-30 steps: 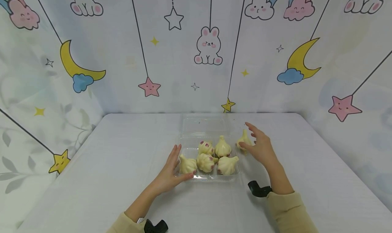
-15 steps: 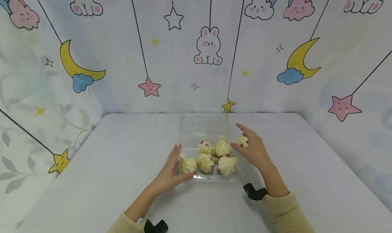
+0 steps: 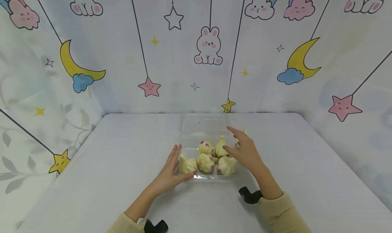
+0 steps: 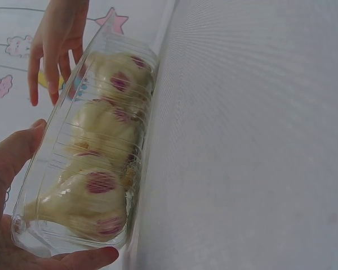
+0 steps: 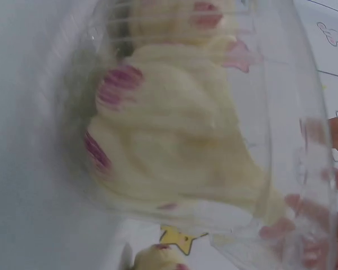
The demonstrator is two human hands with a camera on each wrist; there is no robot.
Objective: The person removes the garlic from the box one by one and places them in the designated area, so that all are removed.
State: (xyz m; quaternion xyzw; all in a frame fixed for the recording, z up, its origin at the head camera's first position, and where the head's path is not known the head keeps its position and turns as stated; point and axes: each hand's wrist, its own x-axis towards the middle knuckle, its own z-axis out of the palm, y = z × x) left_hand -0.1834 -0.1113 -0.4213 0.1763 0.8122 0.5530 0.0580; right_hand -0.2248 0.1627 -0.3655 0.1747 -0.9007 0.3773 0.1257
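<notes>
Several pale garlic bulbs (image 3: 206, 162) with purple patches sit in a clear plastic box (image 3: 211, 178) whose lid (image 3: 204, 125) is folded back. At the box's near left corner, my left hand (image 3: 166, 178) spreads its fingers along the side, with the thumb on the front edge. The left wrist view shows that thumb (image 4: 90, 259) against the box end. My right hand (image 3: 245, 154) is over the right side, thumb and fingers apart, partly covering a bulb (image 3: 221, 148); nothing shows between its fingers. Behind this hand another garlic bulb (image 3: 245, 132) is mostly hidden, outside the box.
The white tabletop (image 3: 122, 141) extends around the box to a patterned cloth backdrop (image 3: 183, 56). Black camera mounts are on both wrists, the right one (image 3: 250, 195) above the table. Beige sleeves (image 3: 283, 212) cover the forearms.
My right hand has moved left, from beside the loose garlic bulb to over the right part of the box. That bulb is now mostly covered. The left hand and box have stayed still.
</notes>
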